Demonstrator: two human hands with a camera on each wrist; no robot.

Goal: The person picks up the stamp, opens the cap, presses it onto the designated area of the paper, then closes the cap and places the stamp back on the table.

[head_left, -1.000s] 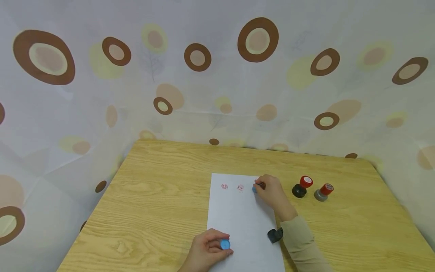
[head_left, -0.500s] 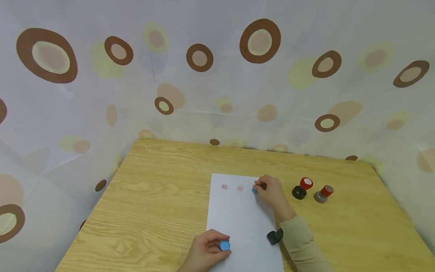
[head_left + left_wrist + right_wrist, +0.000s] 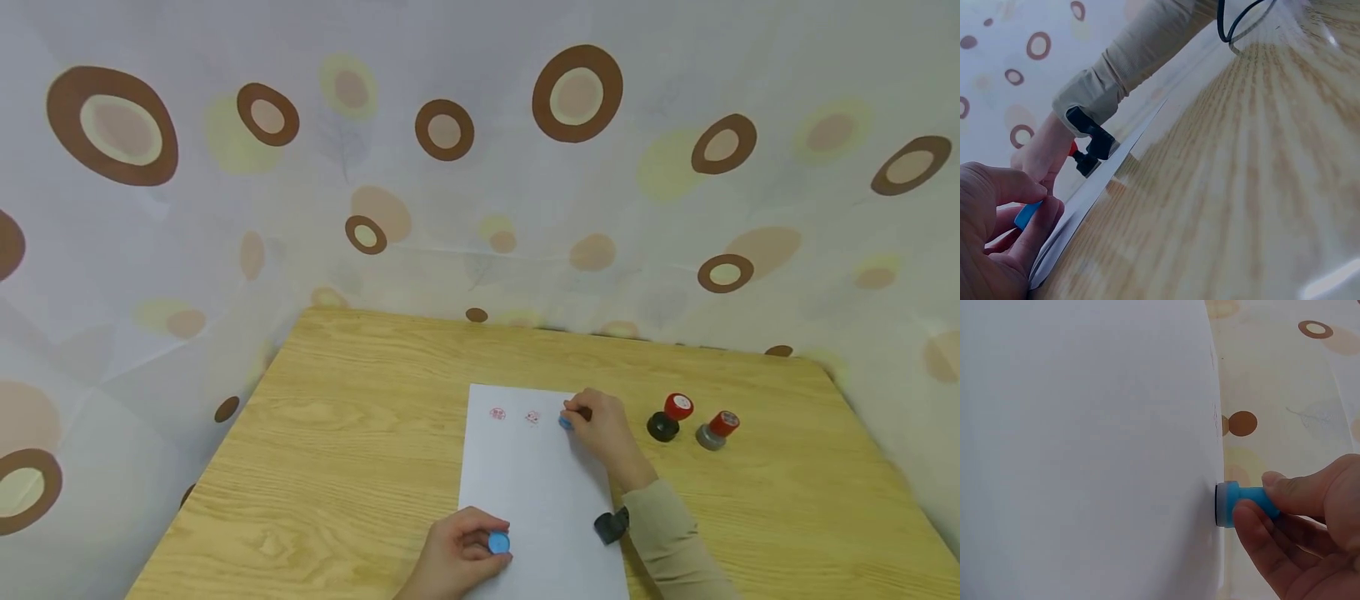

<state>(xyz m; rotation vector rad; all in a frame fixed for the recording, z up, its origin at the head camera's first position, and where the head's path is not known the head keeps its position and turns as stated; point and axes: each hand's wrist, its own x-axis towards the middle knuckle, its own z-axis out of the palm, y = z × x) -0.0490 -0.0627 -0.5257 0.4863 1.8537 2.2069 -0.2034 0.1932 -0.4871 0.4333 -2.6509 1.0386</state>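
My right hand [image 3: 606, 429] grips the handle of a blue stamp [image 3: 1229, 503] between thumb and fingers. The stamp's face is against the white paper [image 3: 525, 483] near its top right corner, and the handle is partly covered by the fingers. To its left on the sheet are two red stamp prints, a round seal print [image 3: 497, 414] and a second red print [image 3: 532, 417]. Over the lower left of the paper, my left hand [image 3: 457, 550] pinches a small round blue cap [image 3: 498, 542] between thumb and fingers, its inner side facing up.
Right of the paper stand a red-handled stamp with a black base [image 3: 663, 426] and another red-topped stamp with a grey base [image 3: 711, 436]. A black wrist mount [image 3: 611, 527] sits at the right wrist. A patterned curtain [image 3: 480, 167] surrounds the wooden table [image 3: 360, 400] at the back and sides.
The blue stamp in the right hand has gone from slightly tilted to sitting lower on the paper. The left hand keeps its hold on the cap; the head view shifts slightly.
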